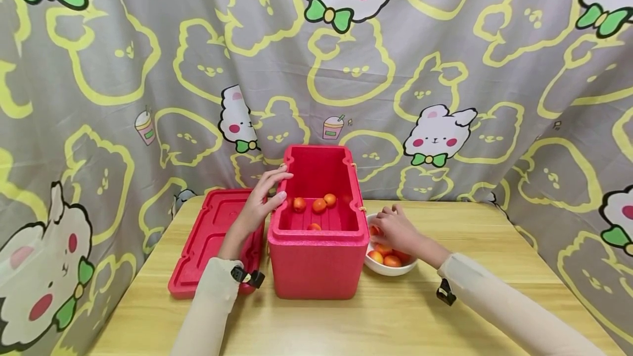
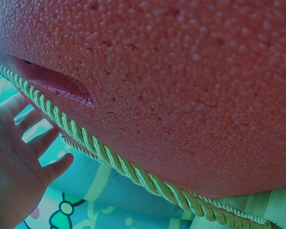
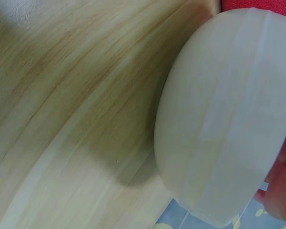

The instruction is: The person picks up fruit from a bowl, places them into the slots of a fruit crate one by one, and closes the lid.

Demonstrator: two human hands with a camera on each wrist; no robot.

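A red foam box (image 1: 318, 271) stands uncovered, with several small orange-red fruits (image 1: 319, 205) on its floor. At its left rim is my left hand (image 1: 259, 202), fingers extended and fingertips on or just over the edge. In the left wrist view, that hand (image 2: 21, 157) spreads its fingers beside a twisted cord (image 2: 128, 174) along the box's wall. My right hand (image 1: 399, 231) reaches into a white bowl (image 1: 390, 271) of similar fruits right of the box. One fruit (image 1: 374, 230) lies by its fingertips; whether they pinch it is hidden. The right wrist view shows mostly the bowl's outer side (image 3: 224, 114).
The red lid (image 1: 198, 260) lies flat on the wooden table (image 1: 316, 328), left of the box. A patterned curtain (image 1: 277, 70) hangs behind the table and along both sides. The bowl stands close against the box's right wall.
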